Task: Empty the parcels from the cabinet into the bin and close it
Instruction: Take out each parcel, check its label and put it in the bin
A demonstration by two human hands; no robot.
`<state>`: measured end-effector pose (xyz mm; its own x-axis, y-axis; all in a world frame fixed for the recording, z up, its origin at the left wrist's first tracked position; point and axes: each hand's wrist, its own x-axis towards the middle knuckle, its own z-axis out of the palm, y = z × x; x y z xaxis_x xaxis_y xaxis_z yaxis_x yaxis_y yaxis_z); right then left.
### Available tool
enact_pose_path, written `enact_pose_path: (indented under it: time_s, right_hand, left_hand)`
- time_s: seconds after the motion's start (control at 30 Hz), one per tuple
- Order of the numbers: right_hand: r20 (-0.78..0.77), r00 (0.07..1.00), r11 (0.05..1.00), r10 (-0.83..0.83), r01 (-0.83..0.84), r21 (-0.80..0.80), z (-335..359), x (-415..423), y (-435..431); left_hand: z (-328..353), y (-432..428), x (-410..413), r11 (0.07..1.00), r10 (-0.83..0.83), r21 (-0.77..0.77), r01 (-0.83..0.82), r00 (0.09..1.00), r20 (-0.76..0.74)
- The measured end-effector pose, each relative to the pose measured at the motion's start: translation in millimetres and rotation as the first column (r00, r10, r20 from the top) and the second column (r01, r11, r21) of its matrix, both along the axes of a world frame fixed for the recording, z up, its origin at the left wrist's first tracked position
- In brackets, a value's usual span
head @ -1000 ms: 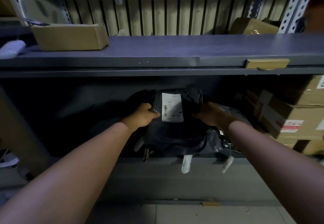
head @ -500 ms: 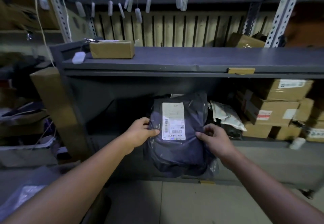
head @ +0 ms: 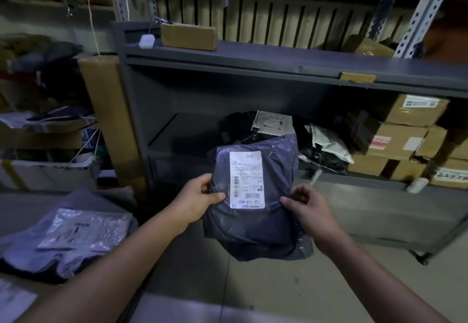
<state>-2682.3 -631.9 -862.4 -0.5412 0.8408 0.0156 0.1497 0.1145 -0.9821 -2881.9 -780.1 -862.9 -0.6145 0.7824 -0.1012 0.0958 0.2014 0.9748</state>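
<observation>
The slick film is looking like the main hazard. The left hand (head: 200, 196) is gripping the dark parcel (head: 253, 226) by its left edge, thumb across the front and fingers curled behind. The right hand (head: 306, 206) is only pinching the right edge, so on the swing toward the bin a loose pinch could be letting the bag slide out and drop to the floor (head: 253, 292). The slack lower end is hanging free and could be catching on a rim. The bin itself is not plainly showing; a heap of grey mailers (head: 83, 229) is lying low on the left, and I cannot tell what is holding them. The parcel is hanging in the air in front of the lower shelf (head: 187, 133) of the cabinet (head: 253, 55), clear of the bags (head: 329, 144) waiting there. It is showing as a soft, crinkled dark-grey poly bag, bulging with something pliable, its white label (head: 247, 179) facing the camera.
</observation>
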Motion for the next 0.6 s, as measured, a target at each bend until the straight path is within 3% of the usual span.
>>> enact_pose_path:
  time_s: [0.3,0.47,0.53,0.6]
  right_hand:
    - [0.082,0.996,0.999,0.036,-0.038,0.024,3,12,-15]
    - [0.187,0.982,0.986,0.036,-0.066,0.153,9,15,-10]
    - [0.241,0.970,0.967,-0.043,-0.020,0.254,16,14,-8]
    - [0.302,0.926,0.907,-0.226,0.088,0.411,21,14,-6]
  left_hand:
    - [13,-13,11,0.998,0.001,0.059,0.003,0.998,-0.063]
    - [16,-14,4,0.997,-0.015,0.068,0.029,0.980,-0.200]
    - [16,-12,1,0.997,-0.045,0.042,0.058,0.963,-0.265]
    - [16,-10,-1,0.997,-0.064,0.010,0.071,0.945,-0.321]
